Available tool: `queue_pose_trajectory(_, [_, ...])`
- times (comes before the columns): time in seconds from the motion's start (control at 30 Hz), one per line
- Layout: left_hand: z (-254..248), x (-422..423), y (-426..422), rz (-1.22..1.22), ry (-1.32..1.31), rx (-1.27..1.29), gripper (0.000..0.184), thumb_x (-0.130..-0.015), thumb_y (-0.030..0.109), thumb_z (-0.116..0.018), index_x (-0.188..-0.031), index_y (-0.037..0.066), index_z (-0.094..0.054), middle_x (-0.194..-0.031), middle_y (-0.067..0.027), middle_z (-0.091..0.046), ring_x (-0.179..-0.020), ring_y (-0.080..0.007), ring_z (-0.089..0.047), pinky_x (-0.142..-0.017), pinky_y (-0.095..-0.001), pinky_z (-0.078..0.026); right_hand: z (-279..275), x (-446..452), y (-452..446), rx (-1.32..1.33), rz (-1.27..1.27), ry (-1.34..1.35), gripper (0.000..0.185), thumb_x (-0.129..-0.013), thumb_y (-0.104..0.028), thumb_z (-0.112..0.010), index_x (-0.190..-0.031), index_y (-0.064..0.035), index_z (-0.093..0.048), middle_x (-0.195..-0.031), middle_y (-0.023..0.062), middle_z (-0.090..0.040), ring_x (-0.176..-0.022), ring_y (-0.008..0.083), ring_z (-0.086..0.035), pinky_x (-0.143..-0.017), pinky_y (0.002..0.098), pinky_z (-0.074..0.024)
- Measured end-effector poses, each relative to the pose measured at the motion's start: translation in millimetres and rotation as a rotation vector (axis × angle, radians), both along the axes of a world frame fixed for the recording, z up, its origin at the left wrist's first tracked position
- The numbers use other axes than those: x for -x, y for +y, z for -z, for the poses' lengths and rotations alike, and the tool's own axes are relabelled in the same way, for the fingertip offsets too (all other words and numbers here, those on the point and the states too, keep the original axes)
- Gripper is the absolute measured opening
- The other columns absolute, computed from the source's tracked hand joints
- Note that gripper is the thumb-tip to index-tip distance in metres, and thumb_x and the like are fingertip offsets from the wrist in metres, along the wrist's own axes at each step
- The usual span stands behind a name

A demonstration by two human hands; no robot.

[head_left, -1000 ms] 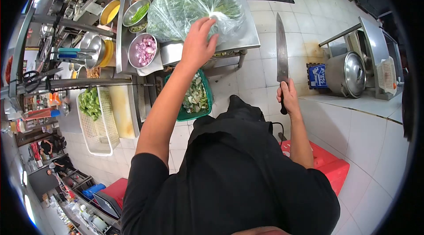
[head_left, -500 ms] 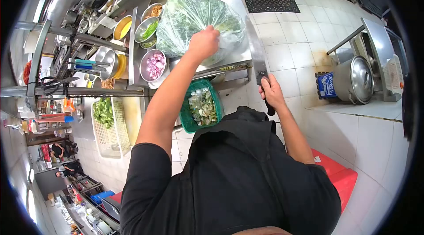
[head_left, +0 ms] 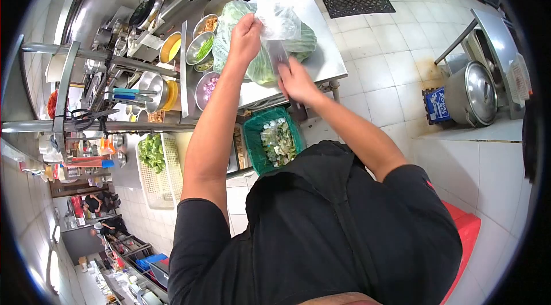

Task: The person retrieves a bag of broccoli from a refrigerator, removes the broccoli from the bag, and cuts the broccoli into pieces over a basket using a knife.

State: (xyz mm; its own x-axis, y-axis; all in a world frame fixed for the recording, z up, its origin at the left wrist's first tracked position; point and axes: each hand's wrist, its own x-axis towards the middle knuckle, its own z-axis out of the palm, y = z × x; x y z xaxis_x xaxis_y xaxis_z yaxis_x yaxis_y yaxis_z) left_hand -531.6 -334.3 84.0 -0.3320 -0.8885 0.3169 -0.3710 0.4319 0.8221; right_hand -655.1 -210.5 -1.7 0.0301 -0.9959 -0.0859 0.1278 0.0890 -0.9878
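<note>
Upper centre, the desk (head_left: 330,58) is showing bare metal along its right edge, open floor (head_left: 370,67) spreading beyond; a tub (head_left: 251,143) is sitting below the front edge. On the desk, the left hand (head_left: 245,38) is clutching the bag (head_left: 259,68); the right hand (head_left: 297,82) is gripping the knife (head_left: 278,52).

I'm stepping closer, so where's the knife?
In the head view's upper centre, the knife is in the right hand, right of the left hand, seen partly over the bag of greens.
</note>
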Motion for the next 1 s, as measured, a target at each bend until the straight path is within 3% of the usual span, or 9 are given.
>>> queue_pose_trajectory(0.13, [-0.4, -9.4, -4.2, -0.024, 0.121, -0.134, 0.015, -0.095, 0.007, -0.053, -0.081, 0.004, -0.056, -0.071, -0.0020, -0.053, -0.066, -0.0107, -0.050, -0.060, -0.0276, -0.042, 21.9, 39.4, 94.8, -0.154, -0.248, 0.016, 0.022, -0.103, -0.018, -0.042, -0.108, 0.0001, -0.052, -0.063, 0.0036, -0.055, -0.044, 0.0122, -0.050, -0.043, 0.0301, -0.0410])
queue_pose_trajectory(0.23, [-13.1, -10.2, 4.3, -0.022, 0.235, -0.198, 0.017, -0.096, 0.006, -0.051, -0.079, 0.007, -0.054, -0.067, 0.0004, -0.052, -0.060, -0.0078, -0.048, -0.056, -0.0245, -0.041, 10.8, 71.2, 118.9, -0.178, -0.085, -0.077, 0.022, -0.104, -0.019, -0.042, -0.109, -0.0005, -0.053, -0.064, 0.0027, -0.055, -0.045, 0.0100, -0.050, -0.042, 0.0272, -0.0402])
queue_pose_trajectory(0.3, [-26.1, -6.1, 7.8, 0.014, 0.222, -0.172, 0.014, -0.093, 0.003, -0.048, -0.085, 0.006, -0.059, -0.070, 0.0006, -0.054, -0.063, -0.0085, -0.049, -0.059, -0.0251, -0.041, -10.0, 70.8, 92.7, -0.077, 0.116, -0.144, 0.019, -0.103, -0.018, -0.045, -0.107, -0.0010, -0.052, -0.066, 0.0034, -0.056, -0.046, 0.0094, -0.049, -0.042, 0.0265, -0.0403])
queue_pose_trajectory(0.5, [-34.4, 6.7, 14.6, 0.002, 0.138, -0.124, 0.013, -0.091, 0.003, -0.049, -0.082, 0.006, -0.058, -0.068, -0.0002, -0.054, -0.062, -0.0095, -0.050, -0.058, -0.0250, -0.041, -7.4, -7.6, -11.5, 0.041, 0.088, -0.095, 0.017, -0.103, -0.020, -0.045, -0.099, -0.0044, -0.048, -0.063, 0.0053, -0.053, -0.048, 0.0142, -0.051, -0.044, 0.0322, -0.0430])
queue_pose_trajectory(0.63, [-35.3, -24.6, -0.8, -0.093, 0.314, -0.051, 0.014, -0.091, 0.003, -0.047, -0.084, 0.005, -0.059, -0.066, -0.0004, -0.055, -0.056, -0.0084, -0.048, -0.052, -0.0248, -0.040, 19.0, -19.4, 91.3, -0.116, -0.459, 0.021, 0.023, -0.102, -0.017, -0.041, -0.116, -0.0025, -0.051, -0.065, 0.0052, -0.056, -0.044, 0.0138, -0.052, -0.042, 0.0315, -0.0445])
queue_pose_trajectory(0.7, [-55.9, -41.1, 9.1, -0.169, 0.401, -0.059, 0.019, -0.091, 0.002, -0.046, -0.093, 0.003, -0.065, -0.067, -0.0004, -0.056, -0.056, -0.0085, -0.049, -0.052, -0.0244, -0.040, 45.5, 10.8, 106.4, -0.194, -0.422, 0.037, 0.022, -0.103, -0.021, -0.047, -0.116, -0.0031, -0.051, -0.073, 0.0045, -0.059, -0.048, 0.0117, -0.054, -0.043, 0.0287, -0.0458])
queue_pose_trajectory(0.8, [-52.8, -81.3, 1.5, -0.179, 0.430, -0.078, 0.022, -0.091, 0.001, -0.047, -0.102, 0.001, -0.066, -0.080, -0.0051, -0.066, -0.065, -0.0100, -0.057, -0.059, -0.0244, -0.046, 0.9, 76.1, 95.8, -0.230, -0.253, -0.039, 0.022, -0.104, -0.024, -0.047, -0.116, -0.0061, -0.052, -0.069, 0.0019, -0.057, -0.048, 0.0084, -0.049, -0.044, 0.0255, -0.0434])
queue_pose_trajectory(0.9, [-19.7, -119.5, -9.6, -0.293, 0.510, -0.149, 0.026, -0.096, 0.003, -0.045, -0.116, 0.002, -0.061, -0.101, -0.0086, -0.068, -0.080, -0.0166, -0.064, -0.067, -0.0295, -0.053, -9.4, 119.2, 83.7, -0.188, -0.097, -0.055, 0.021, -0.105, -0.024, -0.048, -0.113, -0.0064, -0.053, -0.070, 0.0013, -0.057, -0.048, 0.0064, -0.049, -0.043, 0.0232, -0.0421])
queue_pose_trajectory(1.0, [18.4, -138.0, 1.0, -0.419, 0.588, -0.187, 0.032, -0.090, -0.003, -0.041, -0.113, 0.000, -0.063, -0.096, -0.0104, -0.070, -0.079, -0.0192, -0.066, -0.066, -0.0305, -0.055, 12.8, 121.6, 83.4, -0.175, 0.039, -0.091, 0.019, -0.105, -0.025, -0.048, -0.105, -0.0059, -0.053, -0.070, 0.0021, -0.057, -0.047, 0.0064, -0.049, -0.043, 0.0231, -0.0421])
